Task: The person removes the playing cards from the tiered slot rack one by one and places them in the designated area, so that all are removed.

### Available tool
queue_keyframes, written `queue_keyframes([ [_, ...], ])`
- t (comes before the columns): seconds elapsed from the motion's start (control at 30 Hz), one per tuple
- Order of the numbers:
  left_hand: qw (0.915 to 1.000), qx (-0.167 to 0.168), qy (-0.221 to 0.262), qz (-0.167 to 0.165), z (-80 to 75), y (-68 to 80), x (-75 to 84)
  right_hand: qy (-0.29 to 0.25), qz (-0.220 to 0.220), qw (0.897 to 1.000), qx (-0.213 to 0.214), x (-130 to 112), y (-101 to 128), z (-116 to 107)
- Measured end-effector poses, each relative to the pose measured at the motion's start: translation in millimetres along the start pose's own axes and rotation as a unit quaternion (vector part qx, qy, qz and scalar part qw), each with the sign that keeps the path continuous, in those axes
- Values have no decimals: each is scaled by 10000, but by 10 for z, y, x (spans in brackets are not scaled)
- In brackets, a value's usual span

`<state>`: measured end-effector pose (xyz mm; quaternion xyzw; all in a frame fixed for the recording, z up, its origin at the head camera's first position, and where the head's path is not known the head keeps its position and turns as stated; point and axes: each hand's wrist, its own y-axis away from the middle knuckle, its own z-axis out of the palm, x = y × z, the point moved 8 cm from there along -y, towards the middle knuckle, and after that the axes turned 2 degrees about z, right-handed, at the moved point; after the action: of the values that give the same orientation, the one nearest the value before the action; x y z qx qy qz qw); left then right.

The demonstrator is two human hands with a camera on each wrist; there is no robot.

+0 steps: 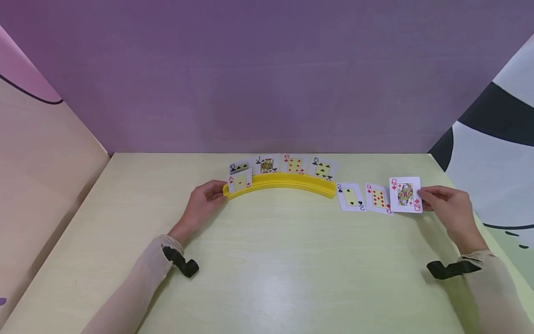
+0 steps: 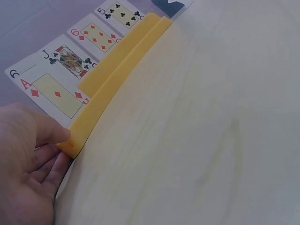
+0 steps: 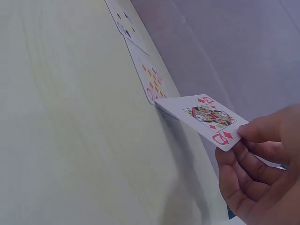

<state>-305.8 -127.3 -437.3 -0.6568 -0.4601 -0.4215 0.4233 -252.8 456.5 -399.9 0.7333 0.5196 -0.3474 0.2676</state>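
On the right side of the pale table [image 1: 267, 278], your right hand [image 1: 448, 208] is pinching the queen of diamonds [image 1: 405, 195] by its outer edge, thumb on top and fingers curled beneath, and the card is riding tilted just above the surface in the right wrist view [image 3: 206, 117]. Just beside it, the nine of diamonds [image 1: 378, 199] and the two of spades [image 1: 350, 196] are lying flat, face up. Over at the left end of the yellow curved card holder [image 1: 283, 182], your left hand [image 1: 204, 204] is gripping the rack's tip, thumb pressing on top and fingers tucked under the end [image 2: 75, 140]. Five cards are standing in the slots: the ace of diamonds [image 1: 240, 181] in front, with a club card, the jack of clubs [image 1: 266, 165], the six of diamonds [image 1: 294, 164] and the five of clubs [image 1: 322, 169] behind.

You are handling something very light, thin, springy and probably slick, so it is likely to bend or slip under a loose pinch. Holding it near the middle of a side edge looks steadier than a corner.
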Motion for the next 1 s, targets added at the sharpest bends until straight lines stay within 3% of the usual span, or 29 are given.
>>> queue_keyframes([
  [0.47,10000,2,-12,-36,6,10,-5,1240,225,9918,-220,239,-36,-54],
  [0.83,10000,9,12,-22,1,13,15,1856,-142,9825,-20,250,-45,-88],
  [1.0,10000,-15,25,-11,0,8,6,2012,-81,9795,-81,250,-39,-70],
])
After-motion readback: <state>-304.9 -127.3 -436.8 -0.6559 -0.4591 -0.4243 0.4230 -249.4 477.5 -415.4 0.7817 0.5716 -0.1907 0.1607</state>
